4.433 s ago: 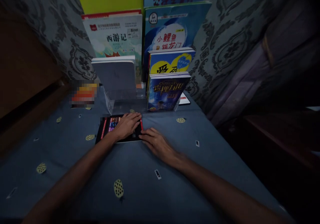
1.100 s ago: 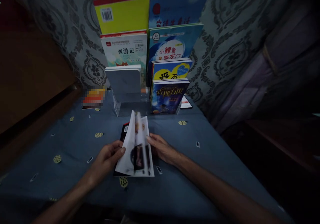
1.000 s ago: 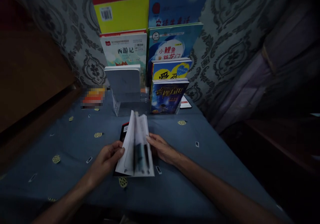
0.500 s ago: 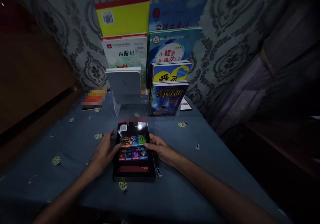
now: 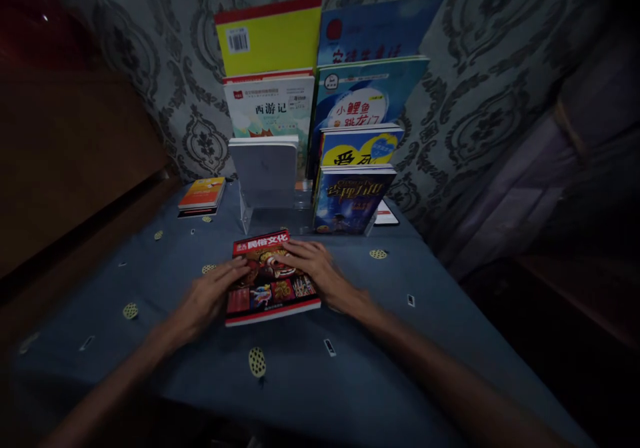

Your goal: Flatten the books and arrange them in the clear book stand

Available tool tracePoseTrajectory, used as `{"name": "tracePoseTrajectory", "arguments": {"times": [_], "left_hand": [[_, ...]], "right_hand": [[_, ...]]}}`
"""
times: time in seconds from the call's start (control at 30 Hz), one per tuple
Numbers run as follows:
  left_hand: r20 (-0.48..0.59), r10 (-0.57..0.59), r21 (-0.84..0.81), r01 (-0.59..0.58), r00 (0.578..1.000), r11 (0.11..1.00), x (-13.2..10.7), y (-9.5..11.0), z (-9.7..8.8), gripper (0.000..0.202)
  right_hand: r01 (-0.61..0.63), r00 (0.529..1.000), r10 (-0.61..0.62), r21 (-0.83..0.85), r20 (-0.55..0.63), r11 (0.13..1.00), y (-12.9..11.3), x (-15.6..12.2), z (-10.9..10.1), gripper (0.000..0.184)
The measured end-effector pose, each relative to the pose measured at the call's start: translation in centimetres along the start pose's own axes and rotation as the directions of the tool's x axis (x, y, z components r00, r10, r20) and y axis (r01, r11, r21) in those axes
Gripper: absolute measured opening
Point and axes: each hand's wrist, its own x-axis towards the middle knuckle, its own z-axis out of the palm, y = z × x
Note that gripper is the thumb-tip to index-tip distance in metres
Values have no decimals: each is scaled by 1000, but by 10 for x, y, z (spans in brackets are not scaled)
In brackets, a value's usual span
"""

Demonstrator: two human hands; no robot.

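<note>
1. Left hand [image 5: 210, 295]: fingers extended and a little apart, laid on the left edge of the book; not closed round it.
2. Right hand [image 5: 320, 271]: fingers spread over the right part of the cover, also unclenched. Hands well clear of each other.
3. Book [image 5: 283, 293]: front up, flat or nearly so on the cloth, mid-table, just in front of the rack. Red title band at the far edge, dark picture cover, pale page edges toward the wearer.
4. Cloth [image 5: 370, 328]: grey-blue, covers the table; scattered with yellow dotted pods and small pale labels. Near edge drops into shadow.
5. Rack [image 5: 275, 220]: clear, stepped, two columns of upright books. Left column, front to back: grey, white, yellow with a red top band. Right: dark blue, blue-and-yellow, teal, blue.
6. Stack [image 5: 203, 195]: a few orange-topped items, lying flat at the far left corner.
7. Pale slab [image 5: 386, 215]: dark-edged, partly hidden behind the rack's right side.
8. Room: dim. Wall [image 5: 475, 68] papered in dark scrolled medallions; brown woodwork [image 5: 75, 168] left, red shape [image 5: 37, 21] above it, too dark to identify. Right, a tied mauve curtain [image 5: 530, 168]; deep shadow beyond.
</note>
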Motion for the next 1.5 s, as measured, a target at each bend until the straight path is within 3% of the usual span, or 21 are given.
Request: {"name": "tracePoseTrajectory", "arguments": {"times": [0.1, 0.2, 0.37, 0.5, 0.67, 0.9, 1.27, 1.37, 1.5], "left_hand": [[166, 11, 164, -39, 986, 986, -17, -15, 16, 55], [257, -7, 229, -54, 966, 972, -21, -17, 19, 58], [263, -26, 231, -37, 964, 972, -11, -9, 14, 43], [235, -71, 275, 4, 969, 961, -8, -3, 19, 38], [220, -82, 304, 11, 972, 952, -13, -3, 25, 41], [170, -77, 289, 25, 982, 957, -11, -18, 30, 41], [162, -177, 352, 110, 971, 929, 41, -55, 30, 43], [170, -139, 386, 64, 976, 920, 52, -56, 36, 40], [207, 4, 316, -70, 978, 946, 60, -39, 50, 40]], "right_hand": [[-20, 991, 35, -114, 132, 993, 6, -7, 14, 50], [20, 978, 11, -147, 209, 989, 8, -11, 16, 51], [76, 958, -23, -174, 287, 982, -3, 5, 12, 43], [125, 943, -90, -89, 321, 988, -17, 32, 38, 50], [65, 957, -20, -147, 289, 987, -2, 48, 68, 49], [-192, 971, 222, -254, 92, 948, 41, 22, 53, 41], [-174, 978, 187, -143, 87, 974, 50, 11, 48, 45], [-168, 978, 180, -112, 105, 979, 53, 11, 47, 46], [-167, 979, 173, -67, 107, 984, 58, 11, 45, 50]]}}
